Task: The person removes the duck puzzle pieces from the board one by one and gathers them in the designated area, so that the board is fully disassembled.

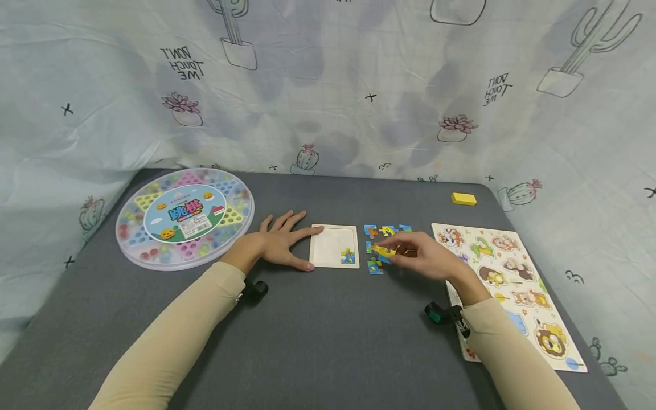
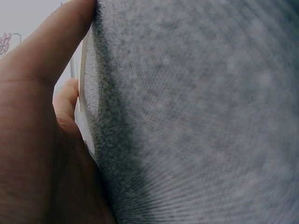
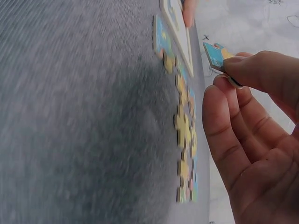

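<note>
My left hand [image 1: 279, 242] lies spread on the table, index finger and thumb at the left edge of a square white puzzle tray [image 1: 328, 245]. A blue puzzle piece [image 1: 348, 256] with yellow and green sits in the tray's lower right corner. Between thumb and fingertips my right hand [image 1: 425, 256] pinches a puzzle piece [image 3: 215, 56], teal with some yellow, raised above the table. Beneath and beside that hand several loose pieces [image 1: 376, 267] lie in rows right of the tray, partly hidden by the fingers. In the left wrist view, the thumb [image 2: 51, 42] shows near the tray's edge.
A round Chinese checkers box [image 1: 241, 199] stands at the left. To the right, a large animal puzzle board [image 1: 476, 242] lies partly under the right forearm. A yellow block [image 1: 463, 199] is at the back right. A printed curtain [image 1: 348, 114] hangs behind the grey table [image 1: 318, 341].
</note>
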Demonstrator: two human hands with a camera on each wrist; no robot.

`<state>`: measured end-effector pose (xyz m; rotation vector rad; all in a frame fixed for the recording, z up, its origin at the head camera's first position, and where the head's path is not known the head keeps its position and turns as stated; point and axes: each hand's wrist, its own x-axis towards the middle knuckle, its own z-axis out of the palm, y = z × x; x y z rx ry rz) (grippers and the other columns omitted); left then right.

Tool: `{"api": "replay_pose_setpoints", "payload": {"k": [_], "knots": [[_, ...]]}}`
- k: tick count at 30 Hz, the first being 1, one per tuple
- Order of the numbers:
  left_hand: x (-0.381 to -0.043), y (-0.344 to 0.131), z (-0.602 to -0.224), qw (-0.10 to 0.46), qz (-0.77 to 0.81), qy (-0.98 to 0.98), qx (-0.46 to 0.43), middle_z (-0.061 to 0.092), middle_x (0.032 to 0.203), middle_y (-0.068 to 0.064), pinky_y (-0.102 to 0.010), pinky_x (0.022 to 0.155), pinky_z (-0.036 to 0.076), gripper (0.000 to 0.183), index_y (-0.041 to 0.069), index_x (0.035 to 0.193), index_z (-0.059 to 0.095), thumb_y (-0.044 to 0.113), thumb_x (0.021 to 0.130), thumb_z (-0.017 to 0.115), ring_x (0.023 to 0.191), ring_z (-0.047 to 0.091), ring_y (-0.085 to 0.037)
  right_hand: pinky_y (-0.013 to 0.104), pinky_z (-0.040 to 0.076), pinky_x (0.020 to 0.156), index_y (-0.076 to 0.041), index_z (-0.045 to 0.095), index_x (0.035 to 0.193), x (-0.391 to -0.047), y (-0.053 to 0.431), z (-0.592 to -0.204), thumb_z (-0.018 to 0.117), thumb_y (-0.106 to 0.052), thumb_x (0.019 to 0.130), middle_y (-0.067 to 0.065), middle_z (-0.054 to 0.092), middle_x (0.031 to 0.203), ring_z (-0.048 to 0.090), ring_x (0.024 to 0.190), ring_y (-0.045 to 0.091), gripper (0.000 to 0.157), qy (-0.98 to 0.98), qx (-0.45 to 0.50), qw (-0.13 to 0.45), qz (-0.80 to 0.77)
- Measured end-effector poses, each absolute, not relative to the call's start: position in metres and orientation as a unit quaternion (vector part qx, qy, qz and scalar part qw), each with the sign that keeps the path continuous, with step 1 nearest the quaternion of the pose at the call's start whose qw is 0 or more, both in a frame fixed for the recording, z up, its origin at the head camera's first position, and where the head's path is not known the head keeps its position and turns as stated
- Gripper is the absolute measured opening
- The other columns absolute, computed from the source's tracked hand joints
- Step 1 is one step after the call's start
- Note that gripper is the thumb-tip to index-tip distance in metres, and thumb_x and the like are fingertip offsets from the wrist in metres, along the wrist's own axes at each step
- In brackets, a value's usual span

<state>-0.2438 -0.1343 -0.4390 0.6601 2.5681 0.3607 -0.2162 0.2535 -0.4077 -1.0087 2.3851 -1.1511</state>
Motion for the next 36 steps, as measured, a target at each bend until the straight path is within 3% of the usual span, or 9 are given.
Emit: {"api": "replay_pose_setpoints", "payload": {"k": [7, 14, 19, 25, 32, 35, 36], "knots": [[-0.243, -0.135, -0.439, 0.229, 0.132, 0.934, 0.24, -0.015, 0.173, 0.004, -0.071, 0.117, -0.009, 0.103, 0.054, 0.161, 0.013, 0.088, 0.076, 0.061, 0.158, -0.018, -0.031, 0.031, 0.055, 0.078, -0.006, 0.067, 0.133, -0.215, 0.266, -0.412, 0.064, -0.003, 0.1, 0.006, 0.07, 0.118, 0.068, 0.089, 0.018, 0.033, 0.841, -0.347, 0.162, -0.383], [-0.242, -0.135, -0.437, 0.231, 0.133, 0.935, 0.236, -0.016, 0.172, 0.004, -0.07, 0.117, -0.01, 0.103, 0.054, 0.162, 0.012, 0.087, 0.077, 0.061, 0.157, -0.019, -0.031, 0.03, 0.055, 0.088, -0.006, 0.067, 0.133, -0.215, 0.277, -0.417, 0.063, -0.005, 0.102, 0.008, 0.069, 0.127, 0.067, 0.109, 0.02, 0.031, 0.839, -0.343, 0.19, -0.376], [-0.242, -0.135, -0.438, 0.229, 0.135, 0.934, 0.238, -0.015, 0.173, 0.004, -0.07, 0.117, -0.011, 0.103, 0.052, 0.162, 0.013, 0.087, 0.077, 0.062, 0.157, -0.02, -0.031, 0.029, 0.055, 0.084, -0.007, 0.066, 0.135, -0.214, 0.28, -0.42, 0.061, -0.007, 0.104, 0.009, 0.068, 0.127, 0.067, 0.11, 0.023, 0.032, 0.837, -0.349, 0.202, -0.369], [-0.242, -0.134, -0.438, 0.23, 0.132, 0.934, 0.239, -0.015, 0.173, 0.004, -0.07, 0.117, -0.011, 0.103, 0.053, 0.162, 0.013, 0.085, 0.078, 0.062, 0.157, -0.02, -0.031, 0.028, 0.054, 0.081, -0.004, 0.066, 0.134, -0.213, 0.279, -0.421, 0.062, -0.002, 0.102, 0.011, 0.069, 0.125, 0.067, 0.107, 0.021, 0.033, 0.838, -0.364, 0.177, -0.367], [-0.238, -0.134, -0.433, 0.227, 0.13, 0.935, 0.24, -0.014, 0.173, -0.001, -0.071, 0.117, -0.009, 0.103, 0.049, 0.163, 0.014, 0.084, 0.079, 0.062, 0.158, -0.017, -0.034, 0.029, 0.049, 0.078, -0.01, 0.072, 0.13, -0.211, 0.274, -0.424, 0.068, -0.004, 0.098, 0.005, 0.068, 0.118, 0.059, 0.098, 0.013, 0.032, 0.857, -0.369, 0.125, -0.337], [-0.241, -0.134, -0.438, 0.227, 0.129, 0.935, 0.239, -0.015, 0.173, 0.002, -0.071, 0.117, -0.009, 0.104, 0.051, 0.162, 0.012, 0.088, 0.077, 0.061, 0.158, -0.018, -0.033, 0.031, 0.048, 0.076, -0.011, 0.075, 0.126, -0.212, 0.273, -0.424, 0.069, -0.005, 0.098, 0.004, 0.067, 0.117, 0.057, 0.094, 0.017, 0.029, 0.864, -0.364, 0.118, -0.327], [-0.241, -0.134, -0.438, 0.227, 0.13, 0.935, 0.238, -0.016, 0.173, 0.002, -0.071, 0.117, -0.009, 0.104, 0.052, 0.162, 0.012, 0.088, 0.077, 0.06, 0.158, -0.019, -0.032, 0.034, 0.05, 0.082, -0.011, 0.075, 0.125, -0.212, 0.272, -0.424, 0.07, -0.006, 0.098, 0.004, 0.067, 0.117, 0.059, 0.098, 0.02, 0.028, 0.866, -0.362, 0.117, -0.325]]}}
